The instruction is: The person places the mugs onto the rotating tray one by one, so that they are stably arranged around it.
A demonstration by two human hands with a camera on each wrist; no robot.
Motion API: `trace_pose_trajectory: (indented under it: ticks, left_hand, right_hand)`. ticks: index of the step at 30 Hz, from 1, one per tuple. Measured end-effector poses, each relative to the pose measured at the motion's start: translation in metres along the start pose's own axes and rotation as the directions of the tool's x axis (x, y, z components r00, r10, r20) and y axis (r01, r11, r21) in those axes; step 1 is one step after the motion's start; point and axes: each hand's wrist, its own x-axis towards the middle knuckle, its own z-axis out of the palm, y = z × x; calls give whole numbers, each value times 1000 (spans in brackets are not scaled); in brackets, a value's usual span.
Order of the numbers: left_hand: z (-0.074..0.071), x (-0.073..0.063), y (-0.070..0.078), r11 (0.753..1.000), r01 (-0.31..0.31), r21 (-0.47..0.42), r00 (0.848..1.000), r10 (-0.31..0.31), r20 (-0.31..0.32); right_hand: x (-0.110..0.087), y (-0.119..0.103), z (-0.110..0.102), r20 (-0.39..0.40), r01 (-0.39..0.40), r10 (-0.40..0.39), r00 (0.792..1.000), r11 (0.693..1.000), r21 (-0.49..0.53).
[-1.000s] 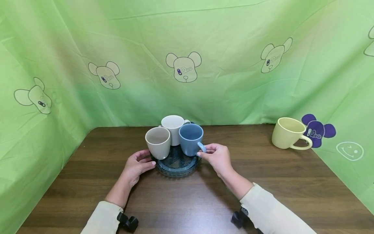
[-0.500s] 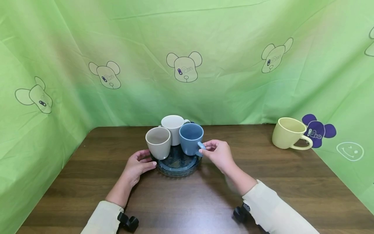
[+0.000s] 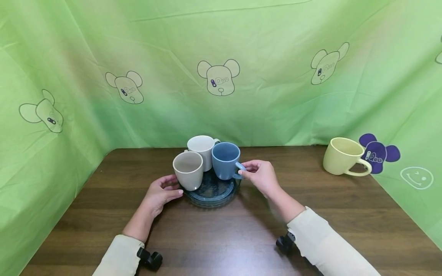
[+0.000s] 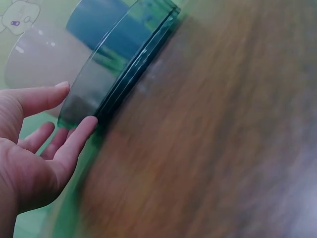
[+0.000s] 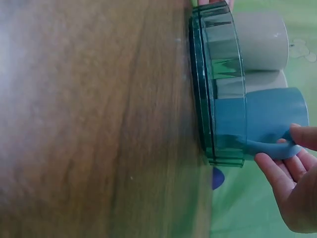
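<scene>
My right hand (image 3: 262,177) pinches the handle of a blue mug (image 3: 225,163) between thumb and fingers; the right wrist view shows the handle (image 5: 270,148) between them. The mug stands upright on the right of a round blue-green glass tray (image 3: 210,201) with a clear ribbed wall. At the tray's left side my left hand (image 3: 160,194) has its thumb and fingers spread, fingertips at the wall, as the left wrist view shows with the thumb and fingers apart (image 4: 42,144). A grey-beige mug (image 3: 188,172) and a white mug (image 3: 201,147) share the tray.
A pale yellow mug (image 3: 343,157) stands at the back right of the wooden table (image 3: 207,241). Green printed cloth (image 3: 165,107) hangs behind and along the sides. A black wrist device (image 3: 149,259) is on each forearm.
The mugs have turned slightly with the tray: blue farther back, white to the left, grey-beige a little forward. My right hand moved back with the blue mug's handle; my left hand stayed nearly still.
</scene>
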Motion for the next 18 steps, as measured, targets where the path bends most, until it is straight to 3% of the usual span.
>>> trace_pose_trajectory:
  ticks: [10,18]
  left_hand:
    - [-17,17,-3,999,-17,-37,992,21,128]
    - [-24,35,-3,999,-30,-41,986,36,165]
  right_hand:
    - [0,4,-9,36,29,-31,999,998,53]
    - [-4,11,-24,80,57,-60,995,998,40]
